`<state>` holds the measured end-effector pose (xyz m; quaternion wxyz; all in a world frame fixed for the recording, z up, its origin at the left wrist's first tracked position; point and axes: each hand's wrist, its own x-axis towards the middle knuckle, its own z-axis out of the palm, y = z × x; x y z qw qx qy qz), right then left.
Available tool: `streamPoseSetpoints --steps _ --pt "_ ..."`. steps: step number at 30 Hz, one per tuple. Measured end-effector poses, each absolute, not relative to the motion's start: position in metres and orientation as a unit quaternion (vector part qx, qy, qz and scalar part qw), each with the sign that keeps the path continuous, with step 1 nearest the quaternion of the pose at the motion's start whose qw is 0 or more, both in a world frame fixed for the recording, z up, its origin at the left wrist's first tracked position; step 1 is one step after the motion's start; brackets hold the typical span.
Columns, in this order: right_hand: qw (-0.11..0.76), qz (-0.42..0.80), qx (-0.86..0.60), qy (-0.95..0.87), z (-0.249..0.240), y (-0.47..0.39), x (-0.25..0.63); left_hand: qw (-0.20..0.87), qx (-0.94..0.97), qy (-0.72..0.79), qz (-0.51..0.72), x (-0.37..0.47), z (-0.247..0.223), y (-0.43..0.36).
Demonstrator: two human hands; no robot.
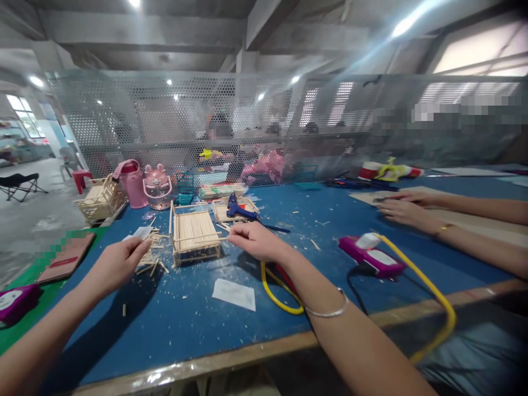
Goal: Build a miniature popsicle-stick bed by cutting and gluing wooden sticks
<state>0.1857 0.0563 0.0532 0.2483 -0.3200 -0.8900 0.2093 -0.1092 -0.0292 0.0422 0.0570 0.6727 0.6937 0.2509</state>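
Observation:
A small model bed-like frame of thin wooden sticks (193, 226) stands upright on the blue table, between my two hands. My right hand (258, 242) is closed in a pinch at its right side, on a thin wooden stick (225, 238) whose end shows at the fingertips. To the left, my left hand (119, 261) is closed with thumb against fingers, over loose short sticks (155, 267). A white slip of paper (142, 232) shows just beyond its fingers; whether they hold it I cannot tell. Behind my right hand a blue glue gun (241, 212) rests on another stick piece (218, 208).
White paper (234, 295) and a yellow cable (284, 308) lie nearby. A purple device (373, 258) sits at right. Another person's hands (408, 212) work on cardboard (487, 223). At the back stand a pink flask (134, 187), a clear bottle (157, 190) and a perforated metal screen (165, 121).

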Motion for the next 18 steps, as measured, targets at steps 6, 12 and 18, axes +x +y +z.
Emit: streamPoseSetpoints --steps 6,12,18 --pt "0.179 0.159 -0.314 -0.919 0.048 0.051 0.177 -0.026 0.69 0.677 0.255 -0.099 0.047 0.008" --pt "0.23 0.171 -0.28 -0.916 0.04 0.059 0.178 0.141 0.715 0.594 0.342 -0.086 0.025 0.001" --pt "0.271 0.174 -0.329 -0.888 0.036 0.063 0.175 0.248 0.719 0.546 0.351 -0.083 0.016 -0.005"
